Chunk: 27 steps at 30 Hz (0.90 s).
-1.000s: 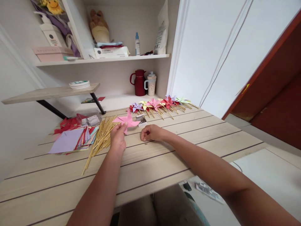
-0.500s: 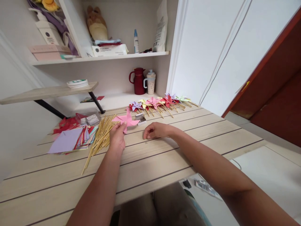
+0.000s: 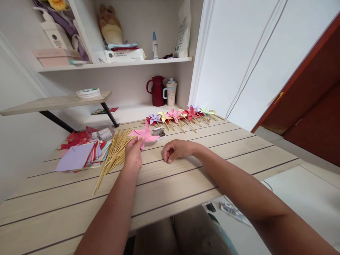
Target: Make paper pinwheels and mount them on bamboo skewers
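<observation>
A person's left hand [image 3: 133, 153] pinched a pink paper pinwheel [image 3: 144, 135] at its lower edge, holding it just above the wooden table [image 3: 186, 177], while the right hand [image 3: 177, 149] rested on the boards with fingers curled loosely inward; whether anything small lay under them could not be told. A little box of pins [image 3: 159, 132] sat just behind the pinwheel, beside a loose bundle of bamboo sticks [image 3: 114, 154] and a stack of coloured paper squares [image 3: 79, 157]. Held by one corner only, the folded sails could well spring open, and a pin might roll into a groove between the boards. One pinwheel was in hand; a row of finished pinwheels [image 3: 183, 115], roughly eight, lay farther back. The sticks were too many to count.
</observation>
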Available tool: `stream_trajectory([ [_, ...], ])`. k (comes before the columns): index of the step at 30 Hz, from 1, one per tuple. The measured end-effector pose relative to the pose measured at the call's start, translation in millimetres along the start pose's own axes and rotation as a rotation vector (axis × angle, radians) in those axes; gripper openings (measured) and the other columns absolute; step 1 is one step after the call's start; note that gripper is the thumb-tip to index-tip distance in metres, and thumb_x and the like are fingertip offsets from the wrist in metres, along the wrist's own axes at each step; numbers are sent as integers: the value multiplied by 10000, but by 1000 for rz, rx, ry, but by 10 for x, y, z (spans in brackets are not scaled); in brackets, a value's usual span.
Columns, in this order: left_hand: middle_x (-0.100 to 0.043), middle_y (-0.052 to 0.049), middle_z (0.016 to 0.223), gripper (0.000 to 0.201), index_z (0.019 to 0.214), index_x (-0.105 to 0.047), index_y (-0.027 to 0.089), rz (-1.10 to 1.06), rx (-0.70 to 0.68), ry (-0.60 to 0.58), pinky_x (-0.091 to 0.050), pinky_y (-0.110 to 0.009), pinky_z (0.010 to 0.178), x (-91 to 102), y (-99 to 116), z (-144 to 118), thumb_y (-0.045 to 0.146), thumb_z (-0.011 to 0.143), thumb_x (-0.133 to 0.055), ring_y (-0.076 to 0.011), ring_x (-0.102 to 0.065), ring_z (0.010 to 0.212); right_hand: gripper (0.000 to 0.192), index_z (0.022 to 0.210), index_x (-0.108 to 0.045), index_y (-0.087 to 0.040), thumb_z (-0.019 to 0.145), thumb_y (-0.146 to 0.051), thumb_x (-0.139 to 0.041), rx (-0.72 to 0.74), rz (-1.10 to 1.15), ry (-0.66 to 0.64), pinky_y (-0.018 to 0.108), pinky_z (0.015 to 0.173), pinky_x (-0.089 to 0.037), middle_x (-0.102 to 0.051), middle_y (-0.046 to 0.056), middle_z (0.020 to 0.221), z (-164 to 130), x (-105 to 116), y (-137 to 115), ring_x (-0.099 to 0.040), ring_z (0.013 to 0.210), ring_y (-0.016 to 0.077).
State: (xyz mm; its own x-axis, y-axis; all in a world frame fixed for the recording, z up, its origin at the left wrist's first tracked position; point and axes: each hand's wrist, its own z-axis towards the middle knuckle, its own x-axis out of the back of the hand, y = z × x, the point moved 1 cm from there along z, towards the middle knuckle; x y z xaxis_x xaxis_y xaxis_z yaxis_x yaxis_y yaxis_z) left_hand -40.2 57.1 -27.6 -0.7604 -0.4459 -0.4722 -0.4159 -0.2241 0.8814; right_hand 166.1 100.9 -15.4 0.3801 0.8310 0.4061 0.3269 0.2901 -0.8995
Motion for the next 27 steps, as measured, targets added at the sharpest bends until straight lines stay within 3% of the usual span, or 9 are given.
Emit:
stream_trajectory([
  [27,-643,21,665,368,693,-705,133,-12,-3,-34,-435,-216,649,9,3,-3,260,447,-947,-85,-557,625,148,721,-734,-181,601,-221,-811,-18,-64,56,246,652,-428,-680,-28,688,-6,-45,-35,-575,665,120],
])
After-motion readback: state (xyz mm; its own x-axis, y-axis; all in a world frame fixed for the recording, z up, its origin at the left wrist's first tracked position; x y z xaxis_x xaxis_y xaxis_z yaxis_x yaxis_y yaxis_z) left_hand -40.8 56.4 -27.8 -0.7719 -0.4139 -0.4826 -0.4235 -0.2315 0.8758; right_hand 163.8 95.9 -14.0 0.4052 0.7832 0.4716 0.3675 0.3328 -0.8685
